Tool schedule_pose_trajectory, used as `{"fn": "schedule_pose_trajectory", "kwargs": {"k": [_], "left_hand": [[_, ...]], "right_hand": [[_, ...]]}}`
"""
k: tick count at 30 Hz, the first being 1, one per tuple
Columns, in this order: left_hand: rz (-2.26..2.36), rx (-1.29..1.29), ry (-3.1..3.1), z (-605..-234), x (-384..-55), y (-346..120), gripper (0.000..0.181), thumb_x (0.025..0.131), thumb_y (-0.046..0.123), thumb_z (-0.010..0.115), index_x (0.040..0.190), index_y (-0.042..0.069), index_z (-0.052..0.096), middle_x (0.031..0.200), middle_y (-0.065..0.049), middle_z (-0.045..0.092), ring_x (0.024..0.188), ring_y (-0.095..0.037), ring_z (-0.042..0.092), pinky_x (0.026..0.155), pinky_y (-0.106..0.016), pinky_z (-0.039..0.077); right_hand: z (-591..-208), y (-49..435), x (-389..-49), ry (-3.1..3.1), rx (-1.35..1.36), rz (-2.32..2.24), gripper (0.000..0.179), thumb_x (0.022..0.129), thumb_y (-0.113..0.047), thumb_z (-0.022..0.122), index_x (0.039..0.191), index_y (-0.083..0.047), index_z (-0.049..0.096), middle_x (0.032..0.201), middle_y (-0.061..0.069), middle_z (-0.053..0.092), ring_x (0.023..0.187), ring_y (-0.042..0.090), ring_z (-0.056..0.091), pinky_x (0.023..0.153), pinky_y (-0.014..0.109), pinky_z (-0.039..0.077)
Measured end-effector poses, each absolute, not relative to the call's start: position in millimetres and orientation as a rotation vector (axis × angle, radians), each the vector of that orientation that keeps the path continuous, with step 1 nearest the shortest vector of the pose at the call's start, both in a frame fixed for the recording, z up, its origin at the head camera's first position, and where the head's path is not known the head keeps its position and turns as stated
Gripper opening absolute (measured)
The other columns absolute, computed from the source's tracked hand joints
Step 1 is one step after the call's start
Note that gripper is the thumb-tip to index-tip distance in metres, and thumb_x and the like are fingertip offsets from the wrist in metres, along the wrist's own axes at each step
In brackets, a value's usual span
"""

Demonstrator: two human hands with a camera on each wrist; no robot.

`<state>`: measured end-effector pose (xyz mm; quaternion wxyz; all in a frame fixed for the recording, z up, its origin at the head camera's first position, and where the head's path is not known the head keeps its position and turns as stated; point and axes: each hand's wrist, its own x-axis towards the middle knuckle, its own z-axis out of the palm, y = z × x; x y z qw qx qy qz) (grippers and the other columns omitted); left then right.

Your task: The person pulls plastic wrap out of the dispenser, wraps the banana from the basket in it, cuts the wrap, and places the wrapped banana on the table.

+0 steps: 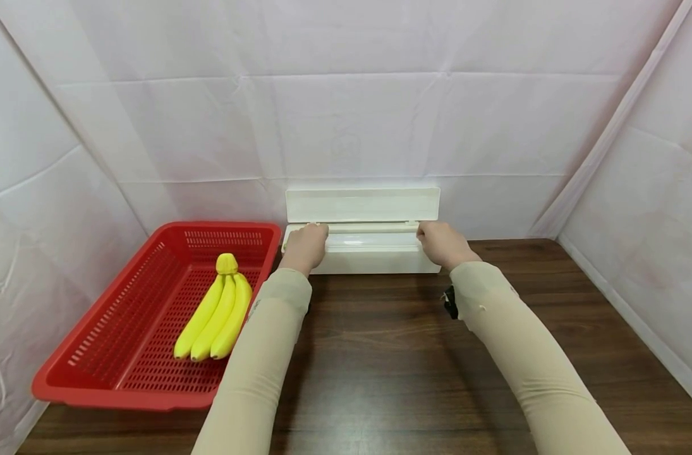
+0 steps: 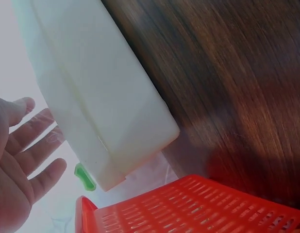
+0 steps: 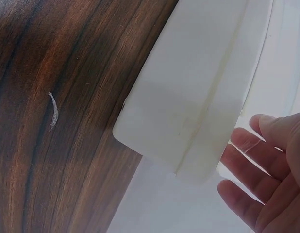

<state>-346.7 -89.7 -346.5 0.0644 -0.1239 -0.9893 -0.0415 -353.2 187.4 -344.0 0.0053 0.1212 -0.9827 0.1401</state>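
head: plain white box point(image 1: 376, 261)

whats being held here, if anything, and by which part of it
It cannot be told: clear plastic film touches the left hand and right hand, but no pinch shows plainly.

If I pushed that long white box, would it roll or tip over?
It probably won't roll: the white box has flat sides. It likely won't tip easily, being long and low. Its raised lid might flap, standing up along the back edge.
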Motion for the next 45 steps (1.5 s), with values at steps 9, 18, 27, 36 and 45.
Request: {"fn": "schedule_pose_trajectory", "kwargs": {"k": [9,18,27,36,45], "left_hand": [[-0.144,-0.338,-3.0,-346.5,-348.3,-92.3,0.019,0.096,0.006,0.045,0.108,0.009,0.06,0.106,-0.012,0.066,0.099,-0.026,0.063,0.082,-0.046,0.051],[-0.187,-0.332,-3.031,-353.1,-351.4,-93.1,0.021,0.096,0.008,0.042,0.113,0.006,0.054,0.112,-0.013,0.062,0.102,-0.028,0.061,0.084,-0.045,0.051],[-0.336,-0.304,-3.036,-352.4,-349.3,-93.9,0.021,0.097,0.007,0.04,0.115,0.008,0.05,0.111,-0.013,0.062,0.096,-0.033,0.062,0.082,-0.044,0.051],[-0.302,-0.316,-3.012,-352.2,-346.5,-93.0,0.017,0.097,0.008,0.04,0.112,0.008,0.049,0.101,-0.014,0.064,0.093,-0.032,0.063,0.082,-0.045,0.05],[-0.423,-0.243,-3.041,-349.3,-344.9,-92.2,0.021,0.098,0.009,0.038,0.116,0.011,0.047,0.111,-0.013,0.06,0.091,-0.03,0.063,0.073,-0.044,0.053]], "right_hand": [[-345.4,189.0,-354.2,-3.06,0.376,0.494,0.029,0.101,-0.016,0.037,0.113,-0.002,0.059,0.108,0.016,0.062,0.08,0.025,0.054,0.072,0.039,0.045],[-345.8,187.5,-350.1,-3.045,0.397,0.514,0.028,0.101,-0.016,0.04,0.119,-0.001,0.056,0.112,0.019,0.062,0.084,0.027,0.059,0.073,0.041,0.047],[-343.9,187.2,-348.8,-3.03,0.405,0.501,0.028,0.102,-0.016,0.039,0.119,-0.001,0.055,0.11,0.019,0.062,0.081,0.026,0.059,0.072,0.04,0.047],[-342.0,187.3,-345.0,-3.028,0.409,0.497,0.029,0.102,-0.015,0.039,0.122,0.0,0.054,0.113,0.02,0.061,0.087,0.028,0.061,0.076,0.042,0.048],[-339.0,188.1,-344.3,-3.038,0.388,0.515,0.03,0.102,-0.018,0.037,0.122,-0.002,0.054,0.113,0.018,0.061,0.085,0.027,0.059,0.074,0.041,0.047]]}}
